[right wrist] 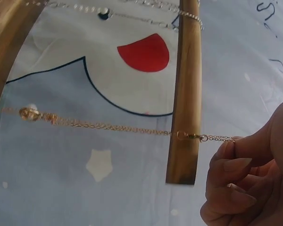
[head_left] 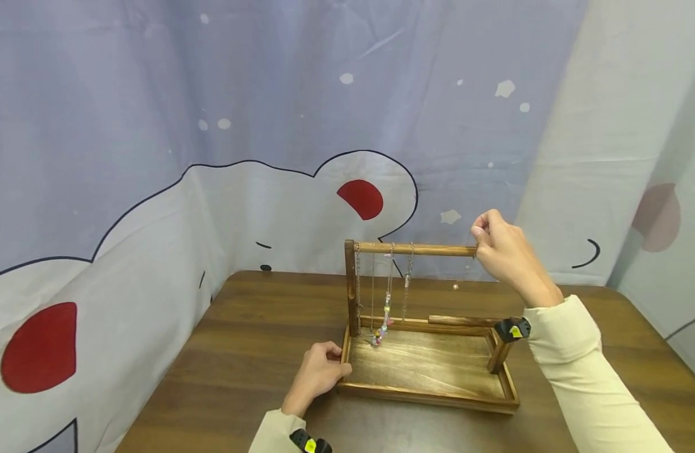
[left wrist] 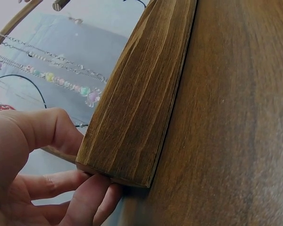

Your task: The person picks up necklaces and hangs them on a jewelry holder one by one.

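Observation:
A wooden jewelry stand point(head_left: 425, 395) with a tray base sits on the table. My left hand point(head_left: 319, 372) grips the left wall of its tray, thumb and fingers on the wood point(left wrist: 132, 108). Near the free right end of the upper bar point(head_left: 432, 250), my right hand point(head_left: 505, 255) pinches a thin gold necklace point(right wrist: 118, 128) by its chain. The chain crosses the bar in the right wrist view, and a pendant with a pale bead point(right wrist: 30, 113) hangs below. In the head view most of this chain is too fine to make out.
Several necklaces hang on the left half of the bar, among them a pastel beaded one point(head_left: 384, 324) and a silver chain point(head_left: 406, 283). A lower short bar point(head_left: 461, 321) stands on a post point(head_left: 497, 355) at right. Behind the brown table point(head_left: 257, 327) hangs a patterned curtain point(head_left: 279, 82).

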Available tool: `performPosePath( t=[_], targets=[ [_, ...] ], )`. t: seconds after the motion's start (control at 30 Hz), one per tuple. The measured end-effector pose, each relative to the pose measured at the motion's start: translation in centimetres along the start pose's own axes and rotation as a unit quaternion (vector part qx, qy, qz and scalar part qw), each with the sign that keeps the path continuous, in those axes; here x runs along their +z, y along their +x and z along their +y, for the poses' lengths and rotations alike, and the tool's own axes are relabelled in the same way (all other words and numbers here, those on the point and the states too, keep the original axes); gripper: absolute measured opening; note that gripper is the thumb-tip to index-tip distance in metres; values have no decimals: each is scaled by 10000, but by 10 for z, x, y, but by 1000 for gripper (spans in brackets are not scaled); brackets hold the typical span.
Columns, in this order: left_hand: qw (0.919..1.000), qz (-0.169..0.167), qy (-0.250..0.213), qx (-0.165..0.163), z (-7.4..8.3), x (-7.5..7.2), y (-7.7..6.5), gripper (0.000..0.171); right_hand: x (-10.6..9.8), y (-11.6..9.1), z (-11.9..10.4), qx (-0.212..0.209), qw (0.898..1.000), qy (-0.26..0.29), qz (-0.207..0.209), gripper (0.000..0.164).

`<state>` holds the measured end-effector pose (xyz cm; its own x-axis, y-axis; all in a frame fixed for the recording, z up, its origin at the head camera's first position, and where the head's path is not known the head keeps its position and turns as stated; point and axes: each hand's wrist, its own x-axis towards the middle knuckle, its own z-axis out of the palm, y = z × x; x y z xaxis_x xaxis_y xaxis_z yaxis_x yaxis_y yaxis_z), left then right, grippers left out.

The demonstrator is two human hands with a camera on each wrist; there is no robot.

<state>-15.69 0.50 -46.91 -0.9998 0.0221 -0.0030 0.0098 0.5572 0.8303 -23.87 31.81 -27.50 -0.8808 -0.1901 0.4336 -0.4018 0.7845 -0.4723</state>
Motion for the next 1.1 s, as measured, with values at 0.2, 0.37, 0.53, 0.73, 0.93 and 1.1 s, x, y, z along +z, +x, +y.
performPosePath(
  t=[0.2, 0.37, 0.53, 0.73, 0.93, 1.1],
  targets=[
    [10000, 4, 13, -57, -2, 1, 0, 26, 11, 3, -12, -159, 9998, 71, -100, 17],
    [10000, -40, 19, -21, -1, 1, 2, 26, 15, 5, -18, -241, 9995, 182, -42, 16],
    [10000, -53, -30, 12, 0, 1, 3, 25, 18, 9, -24, -357, 9991, 223, -54, 14],
    [10000, -74, -11, 9, -1, 0, 2, 26, 24, 11, -31, -394, 9989, 193, -157, 10],
    [10000, -79, 21, -8, -1, 1, 1, 27, 26, 11, -37, -530, 9981, 209, -223, 10],
    [10000, -22, 51, 33, -1, 1, 2, 26, 27, 11, -38, -556, 9982, 159, -184, 10]
  ],
)
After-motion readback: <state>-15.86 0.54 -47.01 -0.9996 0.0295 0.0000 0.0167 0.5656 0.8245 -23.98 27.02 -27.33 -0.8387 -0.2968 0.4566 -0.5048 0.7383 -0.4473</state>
